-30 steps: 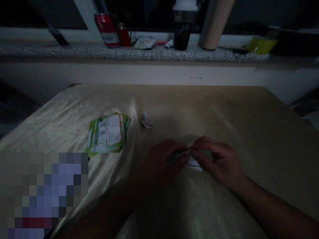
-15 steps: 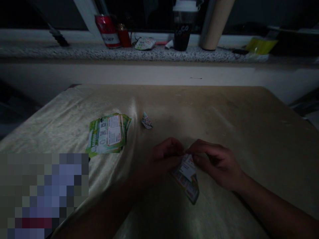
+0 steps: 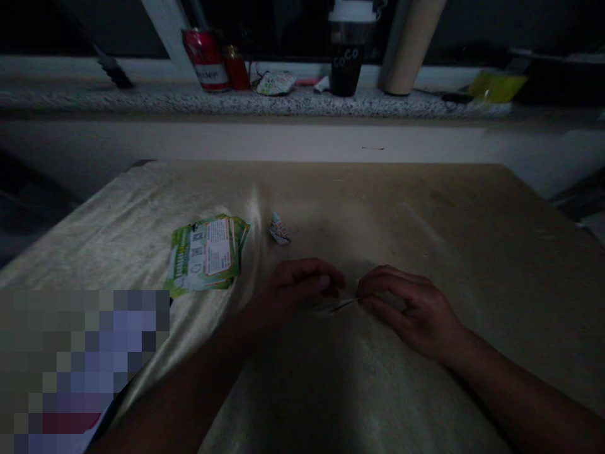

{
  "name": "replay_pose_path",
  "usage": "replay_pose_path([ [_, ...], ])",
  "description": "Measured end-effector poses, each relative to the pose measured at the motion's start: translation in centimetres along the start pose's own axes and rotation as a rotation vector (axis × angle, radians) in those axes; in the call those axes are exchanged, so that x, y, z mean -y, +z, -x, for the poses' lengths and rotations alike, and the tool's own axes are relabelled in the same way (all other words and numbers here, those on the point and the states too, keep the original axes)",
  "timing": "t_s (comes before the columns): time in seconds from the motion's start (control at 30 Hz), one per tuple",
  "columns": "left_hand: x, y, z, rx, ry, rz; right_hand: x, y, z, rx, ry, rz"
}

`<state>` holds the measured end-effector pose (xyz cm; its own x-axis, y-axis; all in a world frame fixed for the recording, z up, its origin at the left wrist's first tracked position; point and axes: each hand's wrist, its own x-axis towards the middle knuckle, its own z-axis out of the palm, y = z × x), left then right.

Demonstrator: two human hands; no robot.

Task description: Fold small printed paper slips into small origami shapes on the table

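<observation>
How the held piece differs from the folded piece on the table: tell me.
The held piece is pinched by the right hand; the folded piece lies on the table. The held piece shows a thin edge; the folded piece shows printed, multicoloured faces. Both are right of the green stack.

Far past your fingers, you have a red can, a dark cup and a tan tube on the speckled ledge.

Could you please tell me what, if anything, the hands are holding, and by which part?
The right hand pinches a thin sheet, seen edge-on, by its right-hand end. Whether the left hand also touches it is too dark to tell.
</observation>
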<state>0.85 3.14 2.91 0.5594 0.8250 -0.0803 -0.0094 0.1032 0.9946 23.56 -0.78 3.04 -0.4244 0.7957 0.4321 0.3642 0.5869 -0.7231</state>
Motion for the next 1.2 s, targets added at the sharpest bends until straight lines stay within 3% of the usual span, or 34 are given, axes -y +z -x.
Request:
replay_pose_path([
  [0.1, -0.9, -0.3, 0.7, -0.092, 0.194, -0.316, 0.1, 0.0, 0.0, -0.008, -0.091, 0.199],
  [0.27, -0.4, 1.5, 1.0, -0.203, 0.631, -1.026, 0.2, 0.6, 0.0, -0.045, -0.183, 0.409],
  [0.4, 0.0, 2.5, 0.4, -0.257, 0.806, -1.203, 0.5, 0.9, 0.0, -0.076, -0.203, 0.474],
  [0.7, -1.1, 1.6, 0.3, -0.311, 0.917, -1.32, 1.0, 0.7, 0.2, -0.18, -0.191, 0.452],
  [1.07, -1.1, -0.9, 0.5, -0.6, 0.845, -1.274, 1.0, -0.3, 0.3, -0.207, -0.086, 0.473],
  [1.2, -1.3, -0.3, 0.9, -0.52, 0.788, -1.164, 0.9, -0.5, 0.1, -0.201, -0.111, 0.507],
])
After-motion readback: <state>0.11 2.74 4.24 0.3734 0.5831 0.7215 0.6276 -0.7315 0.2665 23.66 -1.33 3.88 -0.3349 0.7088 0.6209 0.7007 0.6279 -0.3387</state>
